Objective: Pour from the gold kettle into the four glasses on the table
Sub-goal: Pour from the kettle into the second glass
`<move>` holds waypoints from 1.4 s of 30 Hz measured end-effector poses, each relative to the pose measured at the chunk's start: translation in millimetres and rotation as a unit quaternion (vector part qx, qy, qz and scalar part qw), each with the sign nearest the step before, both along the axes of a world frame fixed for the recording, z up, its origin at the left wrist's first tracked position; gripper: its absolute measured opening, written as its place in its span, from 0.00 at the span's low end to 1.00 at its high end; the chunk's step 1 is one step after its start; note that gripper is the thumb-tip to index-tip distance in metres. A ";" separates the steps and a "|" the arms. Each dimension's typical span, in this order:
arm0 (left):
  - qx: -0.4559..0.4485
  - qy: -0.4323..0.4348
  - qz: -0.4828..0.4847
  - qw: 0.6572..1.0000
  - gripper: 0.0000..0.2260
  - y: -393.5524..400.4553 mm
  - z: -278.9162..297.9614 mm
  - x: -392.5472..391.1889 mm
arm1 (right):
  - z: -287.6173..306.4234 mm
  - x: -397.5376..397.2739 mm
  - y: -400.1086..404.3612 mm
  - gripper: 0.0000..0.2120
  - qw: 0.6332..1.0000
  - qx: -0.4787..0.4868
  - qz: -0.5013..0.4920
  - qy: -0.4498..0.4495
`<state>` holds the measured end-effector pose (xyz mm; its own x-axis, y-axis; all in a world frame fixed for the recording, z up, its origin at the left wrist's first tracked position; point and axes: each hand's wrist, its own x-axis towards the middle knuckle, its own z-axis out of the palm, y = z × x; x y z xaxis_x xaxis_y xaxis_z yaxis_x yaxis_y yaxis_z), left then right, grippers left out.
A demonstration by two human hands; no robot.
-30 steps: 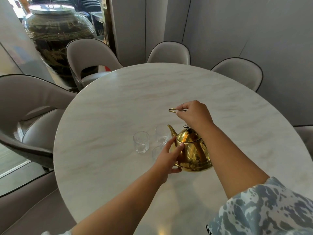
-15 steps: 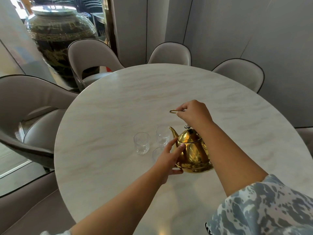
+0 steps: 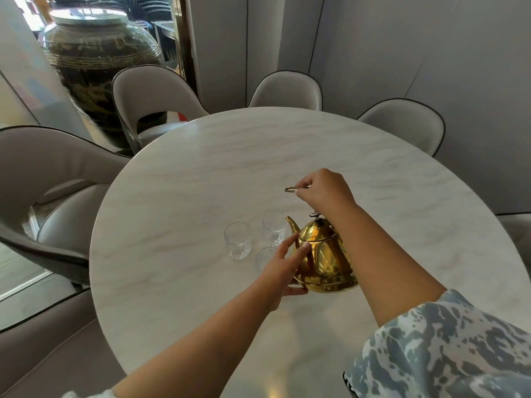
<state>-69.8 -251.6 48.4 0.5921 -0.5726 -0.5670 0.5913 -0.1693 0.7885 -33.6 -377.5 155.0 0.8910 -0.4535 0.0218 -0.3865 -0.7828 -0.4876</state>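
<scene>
The gold kettle (image 3: pixel 324 257) stands on the round marble table (image 3: pixel 201 173), its spout pointing left toward the glasses. My right hand (image 3: pixel 324 191) is closed around the kettle's thin wire handle, raised above the lid. My left hand (image 3: pixel 284 265) rests flat against the kettle's left side, fingers apart. Three clear glasses show: one (image 3: pixel 238 244) stands apart at the left, one (image 3: pixel 273 228) sits just under the spout, and one (image 3: pixel 264 257) is partly hidden behind my left hand. A fourth glass is not visible.
Grey upholstered chairs ring the table: one at the left (image 3: pixel 43 179), one at the back left (image 3: pixel 149 104), one at the back (image 3: pixel 287 90), one at the back right (image 3: pixel 408 124). A large dark ceramic jar (image 3: pixel 97 58) stands behind the chairs.
Almost nothing differs; both hands hold their places on the kettle, and the kettle stays on the table.
</scene>
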 end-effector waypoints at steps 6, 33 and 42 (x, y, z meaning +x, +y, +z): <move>-0.002 0.001 -0.002 1.000 0.24 1.6 1.7 -1.8 | 0.6 0.4 2.4 0.09 1.000 -0.007 0.000 0.002; -0.003 -0.003 -0.004 1.000 0.23 5.9 0.9 -3.5 | -2.9 2.6 3.3 0.10 1.000 -0.010 0.002 0.014; 0.000 -0.005 -0.006 1.000 0.23 7.7 1.7 -3.2 | -2.5 2.2 5.4 0.10 1.000 -0.010 0.002 0.013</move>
<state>-73.0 -243.9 50.1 0.5912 -0.5800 -0.5604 0.5809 -0.1758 0.7948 -31.3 -372.1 152.5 0.8935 -0.4490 0.0070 -0.3953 -0.7937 -0.4624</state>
